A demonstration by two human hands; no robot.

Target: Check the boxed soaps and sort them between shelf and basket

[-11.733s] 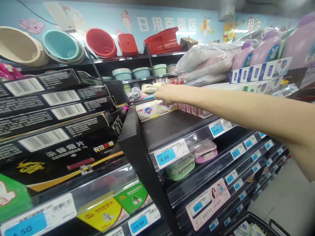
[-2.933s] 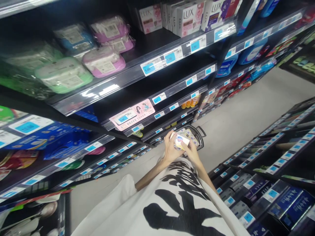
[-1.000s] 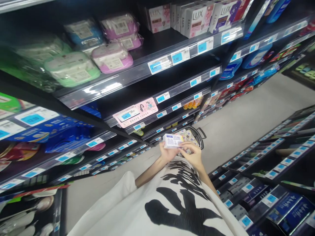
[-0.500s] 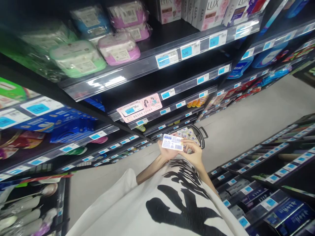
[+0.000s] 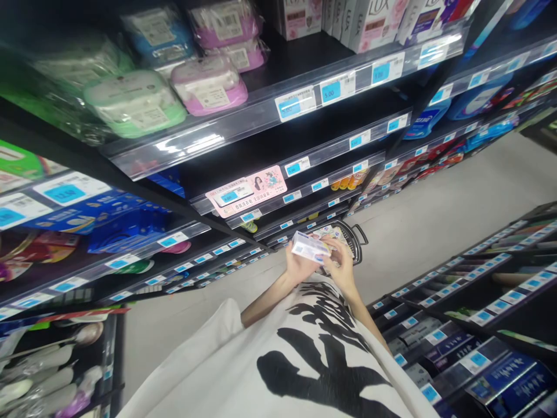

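Here are both hands, out in front of the shirt: the left hand (image 5: 300, 269) cups the small white box (image 5: 310, 248) from below and to one side, while the right hand (image 5: 342, 266) grips its other end with thumb and fingers. The box sits tilted between them, its printing too blurred to read. Just beyond, partly covered by the hands, there's the black basket (image 5: 357, 251) with its handle out to the right and several printed packets (image 5: 334, 233) inside. Below the hands, a white shirt (image 5: 217, 371) with bold black print fills the near view. Now up the shelving to the pink sign (image 5: 246, 191) on a shelf edge, and above it the wrapped cases: green (image 5: 134, 104), pink (image 5: 209, 86) and blue (image 5: 157, 36). To their right stand the LUX boxes (image 5: 378, 23), over a row of blue-and-white price tags. Pale floor (image 5: 429, 203) runs off right, and blue boxes (image 5: 516, 380) line the lower right shelves.
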